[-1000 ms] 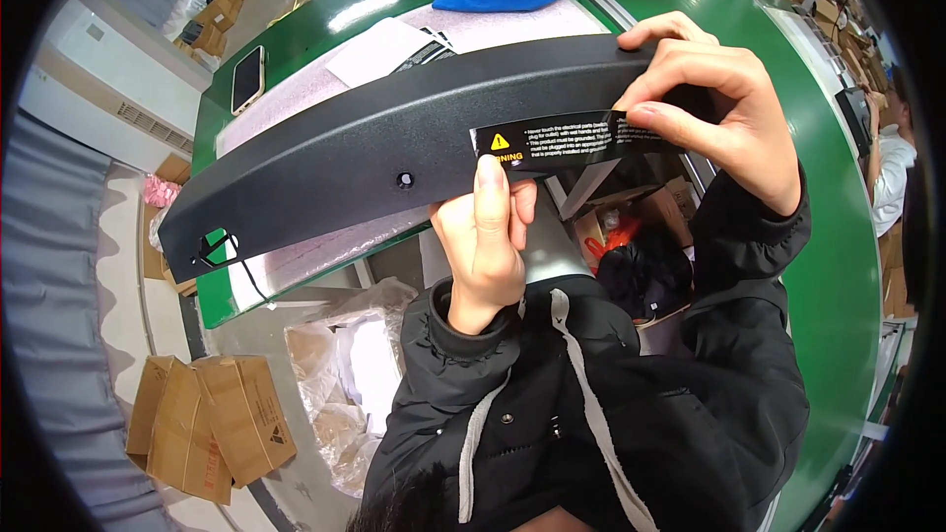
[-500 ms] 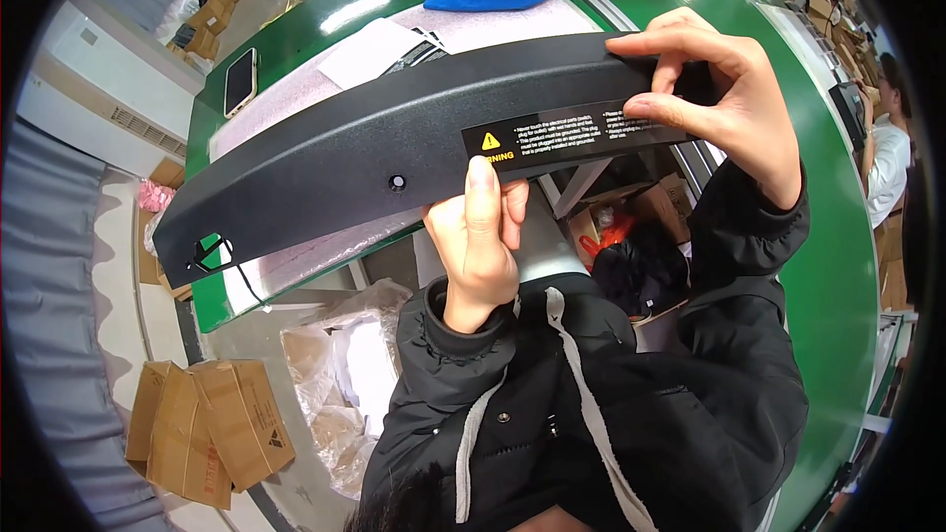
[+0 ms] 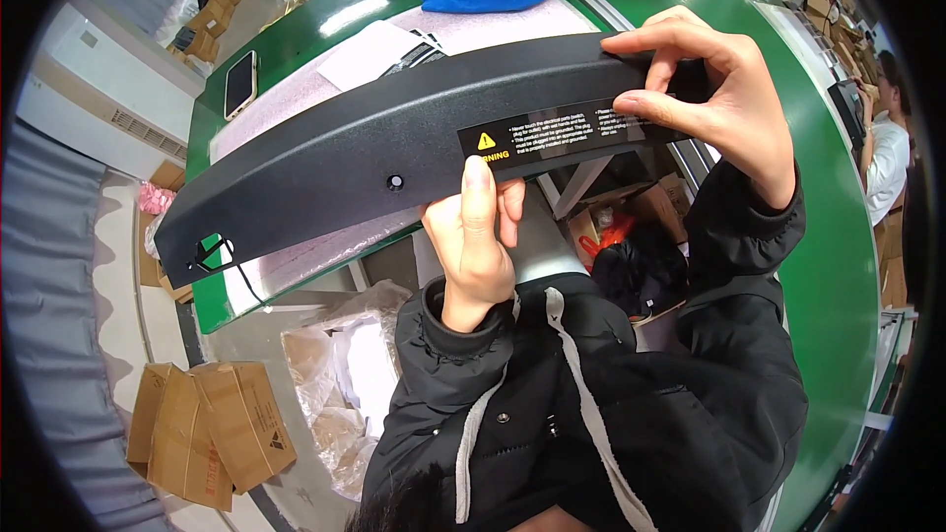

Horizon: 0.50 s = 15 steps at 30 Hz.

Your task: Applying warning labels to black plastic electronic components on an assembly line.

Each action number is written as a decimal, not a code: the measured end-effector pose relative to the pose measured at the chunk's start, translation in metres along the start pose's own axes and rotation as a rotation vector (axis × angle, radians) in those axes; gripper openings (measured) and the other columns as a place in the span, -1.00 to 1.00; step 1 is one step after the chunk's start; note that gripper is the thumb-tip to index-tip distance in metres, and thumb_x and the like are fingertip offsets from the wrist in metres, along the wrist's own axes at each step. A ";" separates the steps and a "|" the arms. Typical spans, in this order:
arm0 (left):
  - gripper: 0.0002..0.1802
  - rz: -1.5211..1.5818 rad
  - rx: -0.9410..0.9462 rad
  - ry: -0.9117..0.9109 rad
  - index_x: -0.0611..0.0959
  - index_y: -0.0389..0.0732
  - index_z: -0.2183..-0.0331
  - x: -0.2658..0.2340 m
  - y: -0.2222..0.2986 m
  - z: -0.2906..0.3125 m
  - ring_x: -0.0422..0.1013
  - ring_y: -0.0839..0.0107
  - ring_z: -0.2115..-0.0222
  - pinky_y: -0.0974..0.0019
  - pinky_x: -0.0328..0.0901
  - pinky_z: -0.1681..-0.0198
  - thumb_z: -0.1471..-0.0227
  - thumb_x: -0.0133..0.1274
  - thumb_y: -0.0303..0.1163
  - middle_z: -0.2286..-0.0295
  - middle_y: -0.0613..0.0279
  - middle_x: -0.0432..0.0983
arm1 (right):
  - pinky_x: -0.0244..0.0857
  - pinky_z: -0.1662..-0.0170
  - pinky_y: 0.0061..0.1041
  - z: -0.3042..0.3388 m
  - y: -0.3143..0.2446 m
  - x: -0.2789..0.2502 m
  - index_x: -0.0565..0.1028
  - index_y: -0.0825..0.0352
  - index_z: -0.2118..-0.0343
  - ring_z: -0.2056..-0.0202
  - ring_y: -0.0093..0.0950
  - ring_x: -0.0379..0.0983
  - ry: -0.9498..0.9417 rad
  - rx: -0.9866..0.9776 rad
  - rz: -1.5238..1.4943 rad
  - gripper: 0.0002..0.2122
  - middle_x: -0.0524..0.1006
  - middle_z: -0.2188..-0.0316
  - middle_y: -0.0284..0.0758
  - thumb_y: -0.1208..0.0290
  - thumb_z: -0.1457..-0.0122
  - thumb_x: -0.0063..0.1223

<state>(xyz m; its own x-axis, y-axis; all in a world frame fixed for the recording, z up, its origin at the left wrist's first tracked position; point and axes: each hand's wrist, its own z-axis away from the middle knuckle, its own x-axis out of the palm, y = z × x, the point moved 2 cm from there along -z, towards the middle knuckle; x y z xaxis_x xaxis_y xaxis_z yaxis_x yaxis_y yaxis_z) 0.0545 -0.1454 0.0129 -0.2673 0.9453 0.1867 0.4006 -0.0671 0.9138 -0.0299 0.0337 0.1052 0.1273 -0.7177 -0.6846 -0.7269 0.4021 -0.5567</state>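
Firmly, the black panel (image 3: 374, 153) is gripped by left hand (image 3: 478, 236) and right hand (image 3: 714, 103) above the green table (image 3: 828, 236) edge.

One black panel (image 3: 374, 148), one phone (image 3: 240, 84), two hands.

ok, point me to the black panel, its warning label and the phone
black panel (image 3: 325, 163), head view, bare textured face left of the label
warning label (image 3: 562, 138), head view, middle of the black sticker
phone (image 3: 239, 84), head view, centre of its back, lying on the green table
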 end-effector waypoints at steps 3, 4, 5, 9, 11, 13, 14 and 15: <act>-0.40 -0.007 0.006 -0.002 0.34 -0.31 0.81 0.000 0.000 0.000 0.09 0.59 0.79 0.49 -0.04 0.65 -0.16 -0.34 -0.19 0.85 0.32 0.18 | 0.14 0.32 -0.69 0.001 0.000 0.001 0.53 0.41 0.27 0.44 -0.66 0.32 0.002 0.009 -0.015 -0.68 0.42 0.57 -0.43 0.59 0.19 0.25; -0.40 -0.004 0.003 -0.008 0.34 -0.31 0.80 0.000 0.001 0.000 0.09 0.59 0.78 0.49 -0.04 0.65 -0.17 -0.34 -0.19 0.85 0.32 0.18 | 0.14 0.34 -0.70 0.001 0.000 0.001 0.53 0.41 0.28 0.47 -0.69 0.31 0.007 0.006 -0.019 -0.69 0.43 0.53 -0.42 0.59 0.19 0.25; -0.40 -0.001 0.000 -0.014 0.34 -0.31 0.80 0.000 0.001 0.000 0.09 0.59 0.78 0.49 -0.04 0.65 -0.17 -0.34 -0.19 0.85 0.32 0.18 | 0.14 0.36 -0.72 0.001 0.000 0.001 0.53 0.41 0.29 0.50 -0.71 0.30 0.011 0.002 -0.022 -0.70 0.43 0.49 -0.42 0.59 0.19 0.25; -0.40 0.007 -0.002 -0.020 0.34 -0.31 0.79 0.000 0.000 0.000 0.09 0.60 0.78 0.49 -0.05 0.65 -0.17 -0.35 -0.18 0.85 0.32 0.18 | 0.13 0.40 -0.75 0.001 0.001 0.002 0.52 0.43 0.31 0.55 -0.75 0.28 0.021 0.003 -0.032 -0.72 0.43 0.41 -0.41 0.58 0.18 0.25; -0.40 0.010 0.000 -0.019 0.34 -0.31 0.79 0.000 0.000 0.000 0.09 0.60 0.78 0.49 -0.05 0.65 -0.17 -0.35 -0.18 0.85 0.32 0.19 | 0.13 0.41 -0.76 0.001 0.001 0.003 0.52 0.43 0.32 0.56 -0.76 0.28 0.023 0.003 -0.036 -0.72 0.43 0.39 -0.41 0.58 0.18 0.25; -0.40 0.017 -0.002 -0.020 0.34 -0.31 0.79 0.000 0.000 0.001 0.09 0.60 0.78 0.49 -0.05 0.65 -0.17 -0.35 -0.17 0.85 0.32 0.19 | 0.13 0.41 -0.76 0.002 0.000 0.003 0.52 0.43 0.33 0.56 -0.75 0.28 0.028 0.004 -0.035 -0.73 0.43 0.39 -0.41 0.58 0.18 0.25; -0.40 0.018 -0.019 -0.017 0.34 -0.31 0.79 0.000 0.000 0.001 0.09 0.60 0.78 0.49 -0.05 0.65 -0.17 -0.35 -0.17 0.84 0.32 0.19 | 0.13 0.41 -0.76 0.002 0.000 0.003 0.52 0.43 0.33 0.56 -0.75 0.28 0.041 0.008 -0.054 -0.73 0.43 0.40 -0.42 0.59 0.18 0.25; -0.40 0.021 -0.003 -0.022 0.34 -0.31 0.79 0.000 0.000 0.001 0.09 0.60 0.78 0.49 -0.05 0.65 -0.17 -0.35 -0.17 0.84 0.32 0.19 | 0.13 0.41 -0.76 0.002 0.000 0.003 0.52 0.43 0.33 0.56 -0.75 0.28 0.032 0.004 -0.033 -0.73 0.43 0.40 -0.42 0.59 0.18 0.25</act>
<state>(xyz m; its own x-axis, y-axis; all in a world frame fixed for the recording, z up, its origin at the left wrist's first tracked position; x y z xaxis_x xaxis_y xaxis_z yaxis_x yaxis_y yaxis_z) 0.0550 -0.1451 0.0125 -0.2396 0.9505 0.1977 0.4034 -0.0878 0.9108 -0.0285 0.0326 0.1025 0.1298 -0.7485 -0.6503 -0.7200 0.3798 -0.5808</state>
